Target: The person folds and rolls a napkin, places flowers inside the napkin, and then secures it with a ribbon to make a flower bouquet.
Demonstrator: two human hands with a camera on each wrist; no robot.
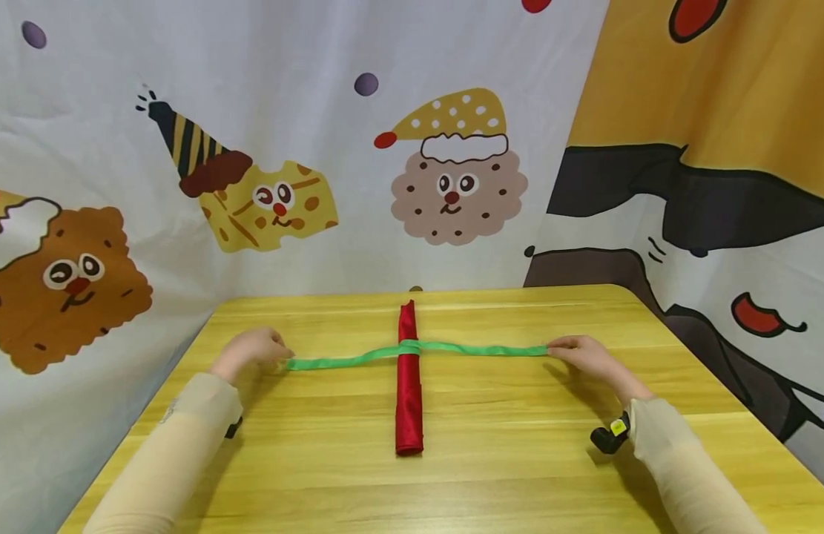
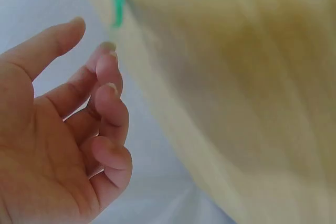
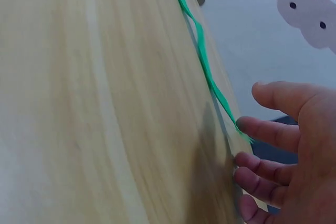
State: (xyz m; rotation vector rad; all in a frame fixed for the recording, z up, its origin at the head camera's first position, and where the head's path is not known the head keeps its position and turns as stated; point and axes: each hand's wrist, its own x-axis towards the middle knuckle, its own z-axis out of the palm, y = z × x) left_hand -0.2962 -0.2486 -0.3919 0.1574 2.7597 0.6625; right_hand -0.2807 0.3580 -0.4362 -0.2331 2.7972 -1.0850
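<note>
A rolled red cloth (image 1: 409, 404) lies lengthwise on the table, with a green ribbon (image 1: 498, 351) wound round its middle. The ribbon's two ends stretch out to left and right. By the left end is my left hand (image 1: 254, 350); in the left wrist view its thumb stands apart from loosely bent fingers (image 2: 113, 109), and the ribbon tip is clear of them. At the right end, my right hand (image 1: 588, 357) has its thumb and fingers parted. In the right wrist view the index fingertip (image 3: 247, 124) appears to touch the frayed ribbon end.
The wooden table (image 1: 518, 460) ends at a far edge against a white curtain (image 1: 358, 245) printed with cartoon food faces. A black wrist camera (image 1: 610, 437) sits below my right wrist. Beige sleeves (image 1: 171, 445) cover both forearms.
</note>
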